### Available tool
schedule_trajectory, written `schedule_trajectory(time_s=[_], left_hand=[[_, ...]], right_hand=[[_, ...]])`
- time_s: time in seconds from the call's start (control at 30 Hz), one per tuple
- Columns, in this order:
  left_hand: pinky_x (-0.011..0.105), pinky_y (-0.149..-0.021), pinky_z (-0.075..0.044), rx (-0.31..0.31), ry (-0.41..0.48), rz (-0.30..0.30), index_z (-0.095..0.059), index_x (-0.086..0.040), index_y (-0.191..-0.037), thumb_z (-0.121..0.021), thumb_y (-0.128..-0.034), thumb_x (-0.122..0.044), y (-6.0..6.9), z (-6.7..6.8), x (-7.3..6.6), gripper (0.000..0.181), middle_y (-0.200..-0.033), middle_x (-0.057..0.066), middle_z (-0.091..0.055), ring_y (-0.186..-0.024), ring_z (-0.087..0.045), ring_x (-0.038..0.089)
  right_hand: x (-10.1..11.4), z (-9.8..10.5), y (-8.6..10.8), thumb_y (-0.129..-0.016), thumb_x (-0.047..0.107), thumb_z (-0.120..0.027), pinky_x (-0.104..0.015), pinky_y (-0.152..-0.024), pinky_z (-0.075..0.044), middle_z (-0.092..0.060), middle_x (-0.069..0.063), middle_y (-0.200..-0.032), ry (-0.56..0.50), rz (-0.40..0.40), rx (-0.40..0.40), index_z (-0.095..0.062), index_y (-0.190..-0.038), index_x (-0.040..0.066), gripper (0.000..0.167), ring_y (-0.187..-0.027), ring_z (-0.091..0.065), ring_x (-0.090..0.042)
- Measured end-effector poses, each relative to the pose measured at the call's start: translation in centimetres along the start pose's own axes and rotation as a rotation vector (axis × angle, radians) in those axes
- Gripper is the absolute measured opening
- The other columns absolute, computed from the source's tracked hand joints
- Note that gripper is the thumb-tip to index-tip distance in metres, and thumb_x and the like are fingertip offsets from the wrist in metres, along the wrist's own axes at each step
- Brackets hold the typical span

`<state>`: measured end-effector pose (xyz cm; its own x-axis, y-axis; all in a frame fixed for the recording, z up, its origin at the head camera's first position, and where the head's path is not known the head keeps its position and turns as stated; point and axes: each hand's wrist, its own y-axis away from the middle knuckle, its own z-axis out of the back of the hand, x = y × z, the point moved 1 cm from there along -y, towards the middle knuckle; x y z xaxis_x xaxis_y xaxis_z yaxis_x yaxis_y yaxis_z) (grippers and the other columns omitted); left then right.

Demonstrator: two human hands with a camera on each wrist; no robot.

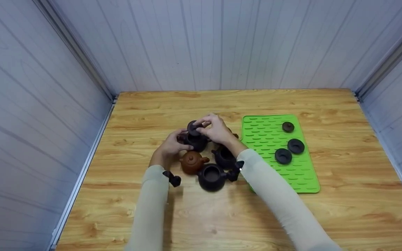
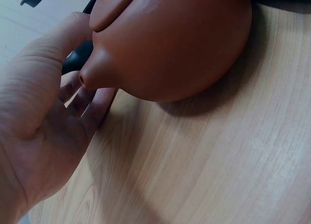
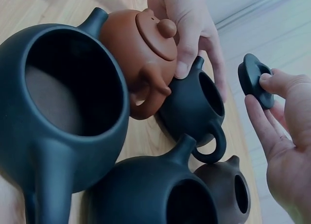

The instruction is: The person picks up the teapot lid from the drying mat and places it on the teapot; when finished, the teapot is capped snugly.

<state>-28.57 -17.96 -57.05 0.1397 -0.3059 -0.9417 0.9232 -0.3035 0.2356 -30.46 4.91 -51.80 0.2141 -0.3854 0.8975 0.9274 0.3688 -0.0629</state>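
My right hand [image 1: 217,130] pinches a round black teapot lid [image 3: 251,82] between thumb and fingers. The lid is tilted, just above the open mouth of a black teapot [image 3: 182,110]. Around that pot's spout side, my left hand [image 1: 171,144] holds it, thumb on the near side and fingers on the far side. A reddish-brown teapot [image 1: 191,163] with its lid on stands close by the left wrist. Nearer me sits a larger open black teapot [image 1: 211,185]. Another open black teapot [image 3: 131,185] and a dark brown one [image 3: 218,185] stand to the right, partly under my right arm.
A green ribbed mat [image 1: 263,139] lies to the right of the teapots. On it are a small dark brown lid [image 1: 288,127] and two black lids, one farther [image 1: 296,146] and one nearer [image 1: 283,156]. White panel walls [image 1: 201,45] border the wooden table [image 1: 134,111].
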Motion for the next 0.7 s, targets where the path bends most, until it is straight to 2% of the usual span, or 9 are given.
schedule_trajectory(time_s=[0.13, 0.37, 0.47, 0.5, 0.7], left_hand=[[0.048, -0.13, -0.043, 0.017, -0.011, -0.008, -0.05, -0.003, -0.166, -0.079, -0.0988, 0.005, 0.1, 0.0, -0.1, 0.074, -0.164, 0.026, -0.059, -0.151, -0.057, 0.041], [0.044, -0.126, -0.044, 0.002, 0.034, 0.03, -0.051, -0.006, -0.167, -0.078, -0.0983, 0.007, 0.3, -0.2, -0.2, 0.075, -0.163, 0.024, -0.059, -0.148, -0.056, 0.037], [0.042, -0.125, -0.044, -0.003, 0.025, 0.017, -0.052, -0.005, -0.165, -0.078, -0.0985, 0.007, 0.2, -0.2, -0.1, 0.073, -0.161, 0.024, -0.06, -0.146, -0.058, 0.036], [0.042, -0.124, -0.045, -0.003, 0.022, 0.009, -0.053, -0.004, -0.165, -0.078, -0.0984, 0.007, 0.2, -0.1, -0.1, 0.072, -0.16, 0.024, -0.061, -0.146, -0.058, 0.036], [0.04, -0.123, -0.046, -0.005, 0.013, -0.014, -0.054, -0.002, -0.164, -0.078, -0.0984, 0.007, 0.2, -0.1, 0.0, 0.07, -0.158, 0.024, -0.063, -0.145, -0.06, 0.037]], right_hand=[[-0.6, -0.3, 0.0, -0.104, 0.013, -0.082, -0.041, -0.1, -0.057, -0.07, -0.014, -0.134, 0.002, 0.006, -0.008, -0.087, -0.122, 0.012, 0.019, -0.12, -0.07, -0.033], [-1.3, -1.1, 0.1, -0.103, 0.008, -0.082, -0.047, -0.105, -0.061, -0.07, -0.018, -0.136, -0.023, 0.021, -0.029, -0.087, -0.121, 0.007, 0.019, -0.12, -0.072, -0.038], [-1.6, -1.5, 0.1, -0.103, 0.009, -0.082, -0.047, -0.106, -0.06, -0.07, -0.016, -0.136, -0.025, 0.005, -0.027, -0.087, -0.121, 0.009, 0.019, -0.12, -0.072, -0.037], [-2.5, -1.7, -0.2, -0.102, 0.012, -0.083, -0.045, -0.105, -0.06, -0.071, -0.014, -0.135, -0.031, 0.012, -0.023, -0.088, -0.119, 0.011, 0.018, -0.119, -0.072, -0.034], [-2.8, -2.0, -0.1, -0.103, 0.014, -0.083, -0.043, -0.103, -0.062, -0.071, -0.012, -0.139, -0.022, -0.019, -0.011, -0.088, -0.12, 0.014, 0.017, -0.12, -0.072, -0.032]])
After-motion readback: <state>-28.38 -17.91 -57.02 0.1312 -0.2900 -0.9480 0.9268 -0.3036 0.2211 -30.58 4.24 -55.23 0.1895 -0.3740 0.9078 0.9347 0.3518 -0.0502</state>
